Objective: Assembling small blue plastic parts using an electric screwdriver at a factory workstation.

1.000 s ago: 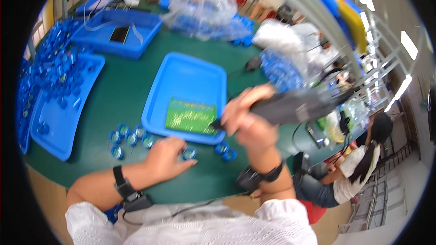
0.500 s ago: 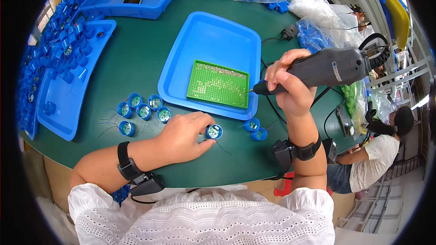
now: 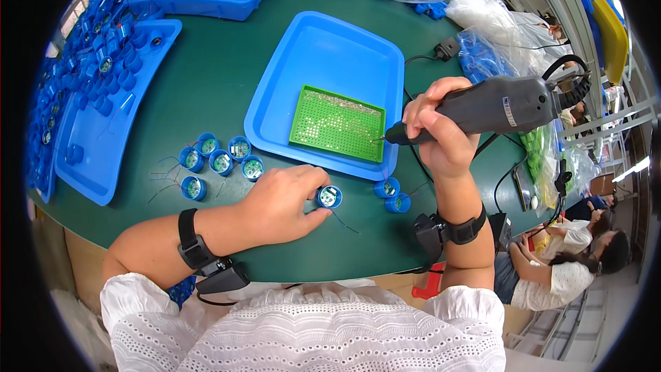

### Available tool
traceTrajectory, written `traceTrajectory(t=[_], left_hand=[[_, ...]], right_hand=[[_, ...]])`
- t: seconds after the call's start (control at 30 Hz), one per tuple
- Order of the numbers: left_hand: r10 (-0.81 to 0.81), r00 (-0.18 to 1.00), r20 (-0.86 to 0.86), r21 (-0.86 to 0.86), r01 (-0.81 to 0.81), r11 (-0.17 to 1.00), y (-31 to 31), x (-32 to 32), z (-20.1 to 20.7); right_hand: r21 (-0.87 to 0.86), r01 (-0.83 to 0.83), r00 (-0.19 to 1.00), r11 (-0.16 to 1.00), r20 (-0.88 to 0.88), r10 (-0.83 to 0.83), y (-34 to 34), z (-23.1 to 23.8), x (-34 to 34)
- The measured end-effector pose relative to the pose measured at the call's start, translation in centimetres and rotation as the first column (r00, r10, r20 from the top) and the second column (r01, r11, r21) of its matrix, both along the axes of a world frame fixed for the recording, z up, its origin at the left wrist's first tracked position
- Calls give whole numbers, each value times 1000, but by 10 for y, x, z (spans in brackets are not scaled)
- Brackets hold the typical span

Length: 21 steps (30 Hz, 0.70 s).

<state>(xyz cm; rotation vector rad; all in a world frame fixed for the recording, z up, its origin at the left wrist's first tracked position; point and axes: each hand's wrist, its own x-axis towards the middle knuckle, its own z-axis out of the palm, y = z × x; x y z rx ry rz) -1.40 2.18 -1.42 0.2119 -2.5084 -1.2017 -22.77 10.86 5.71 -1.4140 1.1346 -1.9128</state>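
Left hand (image 3: 286,200): thumb and forefinger closed about the left side of a small round blue plastic cup (image 3: 328,196) with a green-and-white circuit board inside. Cup stands on the dark green desk (image 3: 206,83), open side up, thin wires trailing toward the lower right.

Right hand (image 3: 444,127): fingers wrapped round a dark grey, thick-bodied electric screwdriver (image 3: 496,105), held nearly level, bit pointing left. Bit tip lies at the right part of a bright green rectangular perforated plate (image 3: 337,124) bearing small silvery pieces; contact cannot be told. Plate sits inside a shallow blue plastic tray (image 3: 303,48), near its front edge.

Six similar wired cups (image 3: 221,162) cluster left of the tray; two more (image 3: 397,202) stand right of the held cup.
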Motion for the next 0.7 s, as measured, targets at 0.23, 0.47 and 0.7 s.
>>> traceTrajectory(t=[0.23,0.47,0.7], left_hand=[[0,1000,0,0,0,1000,0,1,-2],[-9,1000,4,-4,9,1000,-1,1,0],[-15,1000,-6,5,15,1000,-2,2,1]], right_hand=[[-2,27,1000,1000,1,-27,-1,-2,4],[-8,4,999,1000,-39,-5,-1,-2,5],[0,68,997,998,-19,-68,0,-2,9]])
